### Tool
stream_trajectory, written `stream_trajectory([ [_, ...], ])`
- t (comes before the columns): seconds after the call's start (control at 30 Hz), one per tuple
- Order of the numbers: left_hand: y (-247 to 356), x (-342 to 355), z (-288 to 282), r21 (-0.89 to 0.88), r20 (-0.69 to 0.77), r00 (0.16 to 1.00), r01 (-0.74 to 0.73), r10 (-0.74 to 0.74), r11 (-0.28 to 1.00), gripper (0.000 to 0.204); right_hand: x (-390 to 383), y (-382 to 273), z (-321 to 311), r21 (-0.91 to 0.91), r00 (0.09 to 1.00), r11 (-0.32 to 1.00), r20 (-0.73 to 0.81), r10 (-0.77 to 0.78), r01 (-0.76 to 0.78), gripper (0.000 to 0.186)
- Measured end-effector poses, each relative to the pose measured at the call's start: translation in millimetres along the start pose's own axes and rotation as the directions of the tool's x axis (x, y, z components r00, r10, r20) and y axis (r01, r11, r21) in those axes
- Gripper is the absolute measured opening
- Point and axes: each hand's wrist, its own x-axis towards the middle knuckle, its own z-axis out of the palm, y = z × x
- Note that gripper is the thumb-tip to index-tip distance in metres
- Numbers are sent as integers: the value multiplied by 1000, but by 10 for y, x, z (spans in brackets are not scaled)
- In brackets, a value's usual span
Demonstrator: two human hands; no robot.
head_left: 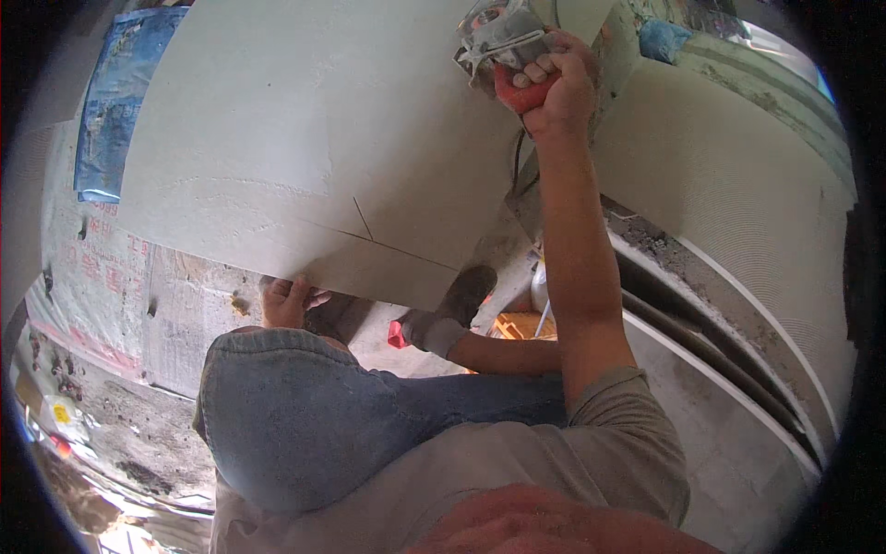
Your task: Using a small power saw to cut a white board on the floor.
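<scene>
My right hand is wrapped round the red handle of a handheld power cutter with a dusty metal guard. The cutter is at the far right part of a large pale slab. At the slab's near edge, my left hand grips the rim, its thumb against the edge; part of the fingers is hidden. Thin dark lines mark the slab's near right part; I cannot tell whether they are drawn or cut. A black cable hangs below the cutter.
Blue sheeting lies left of the slab. Further slabs with ridged faces lean at the right. An orange crate sits beyond my leg. My dark shoe is by the slab's near corner, beside a small red object.
</scene>
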Motion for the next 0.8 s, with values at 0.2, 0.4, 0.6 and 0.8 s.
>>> stream_trajectory([
  [0.2,5,10,11,-8,32,999,2,-1,1000,32,-9,7,38,-33,999,999,-43,11,-12,30],
  [0.4,22,7,48,-14,23,1000,-10,11,1000,34,61,40,-34,-72,998,997,-52,-31,27,31],
  [0.6,-18,12,-1,25,-16,1000,-10,11,1000,35,-11,9,85,-53,999,999,-38,-17,15,31],
  [0.8,3,-2,45,29,-44,999,5,-4,1000,36,13,24,56,-57,999,998,-42,-19,16,31],
])
